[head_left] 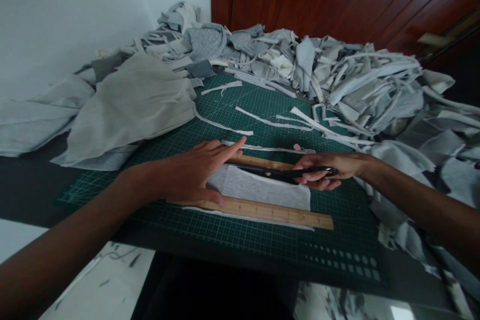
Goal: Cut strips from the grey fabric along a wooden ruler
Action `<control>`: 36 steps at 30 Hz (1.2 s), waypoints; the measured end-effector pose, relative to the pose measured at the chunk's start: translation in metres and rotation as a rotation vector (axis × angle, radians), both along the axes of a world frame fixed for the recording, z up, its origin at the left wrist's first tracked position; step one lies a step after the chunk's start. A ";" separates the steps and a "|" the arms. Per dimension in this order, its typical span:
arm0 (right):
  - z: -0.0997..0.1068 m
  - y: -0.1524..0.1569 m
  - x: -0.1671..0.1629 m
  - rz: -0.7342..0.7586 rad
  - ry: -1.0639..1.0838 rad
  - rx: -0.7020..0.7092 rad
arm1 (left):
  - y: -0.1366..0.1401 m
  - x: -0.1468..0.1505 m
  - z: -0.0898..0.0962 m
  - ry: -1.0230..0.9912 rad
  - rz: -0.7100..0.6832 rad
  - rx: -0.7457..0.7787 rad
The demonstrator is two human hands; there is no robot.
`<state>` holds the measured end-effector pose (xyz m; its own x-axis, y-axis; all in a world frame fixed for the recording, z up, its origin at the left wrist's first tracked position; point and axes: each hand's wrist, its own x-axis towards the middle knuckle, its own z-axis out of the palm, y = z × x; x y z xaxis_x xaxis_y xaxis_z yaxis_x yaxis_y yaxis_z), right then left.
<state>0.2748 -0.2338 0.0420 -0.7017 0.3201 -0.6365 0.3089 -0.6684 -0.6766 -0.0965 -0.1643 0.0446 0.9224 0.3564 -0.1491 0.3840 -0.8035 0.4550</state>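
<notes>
My right hand (318, 170) grips black-handled scissors (268, 174), whose blades point left along the far edge of a light grey fabric piece (258, 189). My left hand (202, 170) lies flat over the fabric's left end, fingers stretched out. Its thumb rests on a wooden ruler (270, 210) that crosses the near side of the fabric. Behind the scissors a second wooden strip (258, 161) shows in part, and the blade tips are hard to make out by my left hand. Underneath is a green cutting mat (247, 240) with grid lines.
Narrow cloth strips (273, 122) and a small pink piece (297, 147) lie on the mat. A large pale cloth (135, 100) is at left. Heaped grey and white scraps (375, 80) line the back and right, before a brown door (318, 0). Scraps also litter the floor.
</notes>
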 end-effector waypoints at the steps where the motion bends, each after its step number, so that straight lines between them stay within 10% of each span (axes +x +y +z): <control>1: 0.000 0.000 -0.001 -0.004 -0.006 0.001 | 0.000 0.000 0.000 -0.003 0.002 0.003; 36: 0.007 -0.005 -0.016 -0.008 -0.019 0.024 | 0.005 -0.046 -0.008 -0.072 0.095 0.035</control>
